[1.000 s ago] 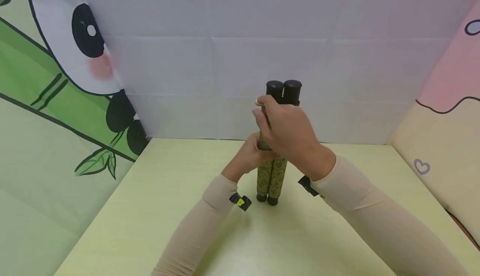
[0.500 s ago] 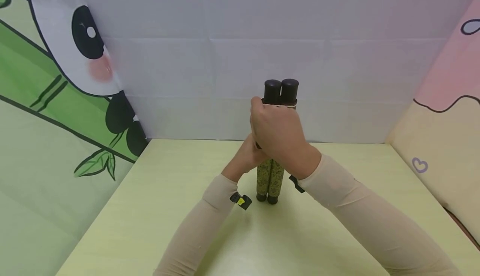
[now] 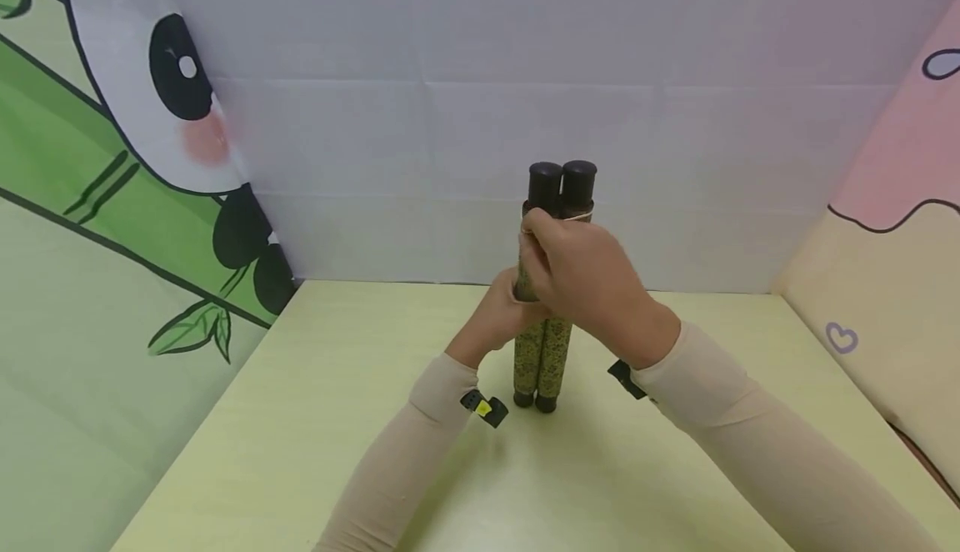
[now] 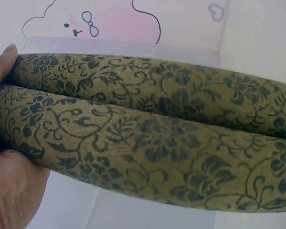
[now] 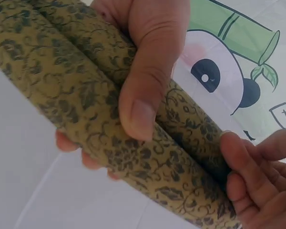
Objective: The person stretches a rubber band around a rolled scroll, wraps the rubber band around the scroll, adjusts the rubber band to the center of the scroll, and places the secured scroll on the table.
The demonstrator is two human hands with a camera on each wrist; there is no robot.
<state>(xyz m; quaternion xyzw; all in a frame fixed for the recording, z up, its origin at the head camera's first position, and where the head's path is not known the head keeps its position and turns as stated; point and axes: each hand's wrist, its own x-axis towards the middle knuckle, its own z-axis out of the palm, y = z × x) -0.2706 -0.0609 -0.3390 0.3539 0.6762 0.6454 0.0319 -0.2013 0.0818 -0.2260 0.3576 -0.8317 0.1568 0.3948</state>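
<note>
A double-rolled scroll [image 3: 555,356] in olive-gold floral brocade is upright over the table, black knobs showing at both ends. My left hand [image 3: 497,316] grips it around the middle; in the right wrist view the left thumb [image 5: 148,90] lies across both rolls and fingertips come out beneath. A thin pale band [image 3: 579,218] circles the rolls just under the upper knobs. Curled at that height, my right hand [image 3: 596,273] has its thumb and forefinger pinched at the band's left side. The right fingertips [image 5: 236,150] touch the brocade edge in the right wrist view.
The pale yellow table [image 3: 300,419] runs back to a white cloth wall [image 3: 360,135]. A panda-and-bamboo print [image 3: 180,68] covers the left side, a pink printed panel [image 3: 900,152] the right. Each sleeve carries a small dark wrist camera [image 3: 483,408].
My right hand first swung in over the front of the rolls, then drew back right and slightly down, fingers now at the band. The left hand and scroll have hardly moved.
</note>
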